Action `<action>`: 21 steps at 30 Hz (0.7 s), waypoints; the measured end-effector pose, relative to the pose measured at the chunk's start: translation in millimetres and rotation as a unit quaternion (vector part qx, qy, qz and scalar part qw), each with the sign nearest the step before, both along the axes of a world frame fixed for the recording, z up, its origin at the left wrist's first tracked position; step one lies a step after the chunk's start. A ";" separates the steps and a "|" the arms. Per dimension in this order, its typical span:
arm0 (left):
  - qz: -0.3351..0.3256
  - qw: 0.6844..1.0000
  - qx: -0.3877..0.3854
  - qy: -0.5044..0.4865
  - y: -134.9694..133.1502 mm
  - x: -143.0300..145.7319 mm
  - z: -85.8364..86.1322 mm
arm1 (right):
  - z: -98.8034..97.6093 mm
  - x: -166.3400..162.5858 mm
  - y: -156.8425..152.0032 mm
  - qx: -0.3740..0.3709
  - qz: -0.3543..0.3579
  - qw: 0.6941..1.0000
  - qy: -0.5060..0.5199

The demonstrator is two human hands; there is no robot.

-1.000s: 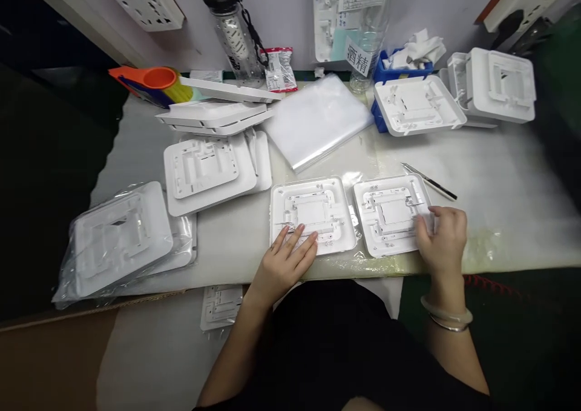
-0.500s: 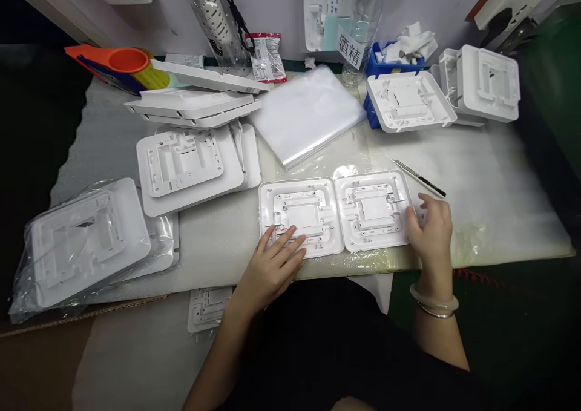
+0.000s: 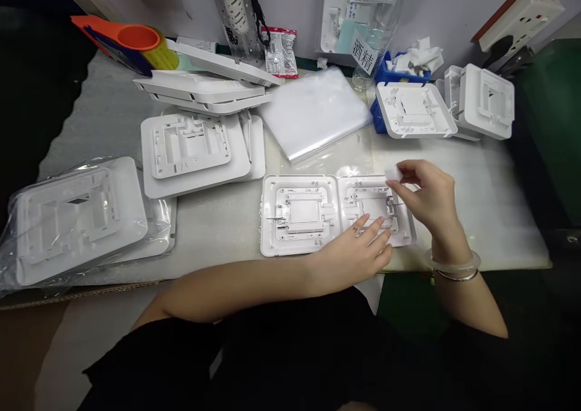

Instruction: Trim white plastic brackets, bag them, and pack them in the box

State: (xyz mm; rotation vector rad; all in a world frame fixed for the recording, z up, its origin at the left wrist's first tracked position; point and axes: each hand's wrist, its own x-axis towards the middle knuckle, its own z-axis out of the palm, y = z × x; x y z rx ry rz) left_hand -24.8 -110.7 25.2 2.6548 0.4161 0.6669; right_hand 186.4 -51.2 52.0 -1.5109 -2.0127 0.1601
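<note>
Moved: the left hand [image 3: 358, 250] has crossed from the left plate [image 3: 299, 214] to the right plate [image 3: 368, 193]. The right hand [image 3: 426, 196] has lifted off that plate's right edge.

Containers:
- Blue bin [image 3: 380, 72], at the back by the wall, holds crumpled white cloths [image 3: 420, 54].
- Clear bag [image 3: 13, 241], far left, holds a white plate moulding.
- Orange cup [image 3: 136, 36], back left, lies on its side. Its contents cannot be made out.

Hands:
- Left hand: open, fingers spread and lying flat on the near edge of the right plate, gripping nothing. The forearm reaches across the body from the left, low over the table edge.
- Right hand: thumb and fingertips pinched on a small white piece [image 3: 393, 173], raised over the far right corner of the right plate. The wrist is bent, with bangles on it.

Plates: the two white plates lie side by side with edges touching, ribbed side up, at the near edge of the table [image 3: 476, 181].
</note>
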 end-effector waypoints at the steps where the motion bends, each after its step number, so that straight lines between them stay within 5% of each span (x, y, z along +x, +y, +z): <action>1: 0.005 1.000 0.017 0.013 1.9 1.1 -2.6 | -3.8 2.6 -0.8 -0.007 0.010 1.000 -0.016; 13: 0.095 0.992 -0.073 0.037 0.5 6.3 -30.7 | -21.6 8.6 -33.8 -0.020 0.101 0.994 -0.033; 21: 0.094 0.982 -0.163 0.003 8.0 8.8 -40.3 | -58.5 -13.3 -47.9 -0.012 0.082 0.990 -0.115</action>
